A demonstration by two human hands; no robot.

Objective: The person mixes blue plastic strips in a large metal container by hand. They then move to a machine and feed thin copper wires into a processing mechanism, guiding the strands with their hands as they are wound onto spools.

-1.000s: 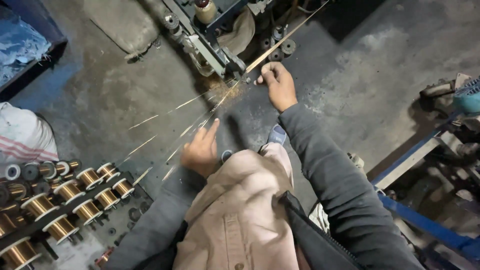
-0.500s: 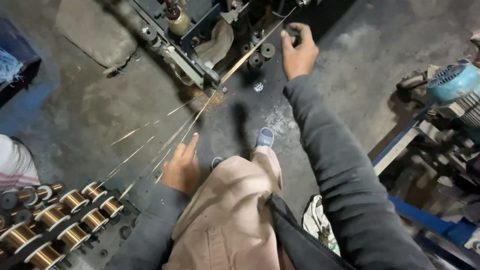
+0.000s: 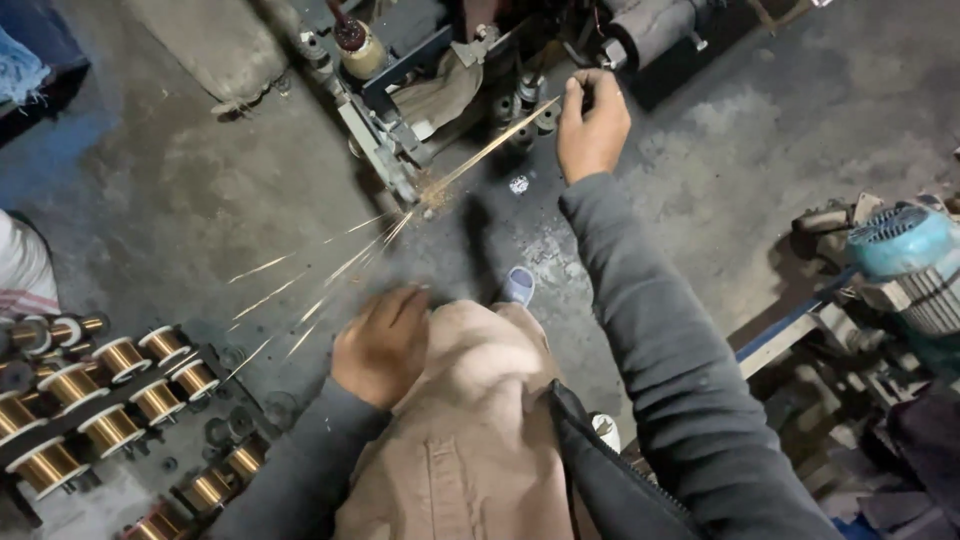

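**Operator:** My right hand [image 3: 593, 125] is up near the grey metal winding machine [image 3: 400, 100] on the floor, its fingers pinched shut on the bundle of thin copper-coloured wires [image 3: 490, 150]. My left hand [image 3: 383, 345] rests low by my beige-trousered knee [image 3: 470, 400], fingers loosely curled with a few strands passing just beside them; it is blurred, so I cannot tell whether it grips any.

**Observer:** How does the wire look?

**Operator:** Bright, fine, golden. From my right hand it runs as one tight straight band down-left to a guide on the machine's arm, then fans out into separate strands towards the rack of spools at lower left.

**Observer:** How many strands?

**Operator:** I can pick out about six loose ones; within the band they are too fine to count.

**Observer:** And the spools?

**Operator:** Copper wire spools [image 3: 120, 358] with pale flanges, roughly a dozen in view, lying in rows on a dark rack [image 3: 95, 400]. One light blue slipper [image 3: 518, 285] shows beyond my knee, and one turquoise electric motor [image 3: 905, 245] sits at the right edge.
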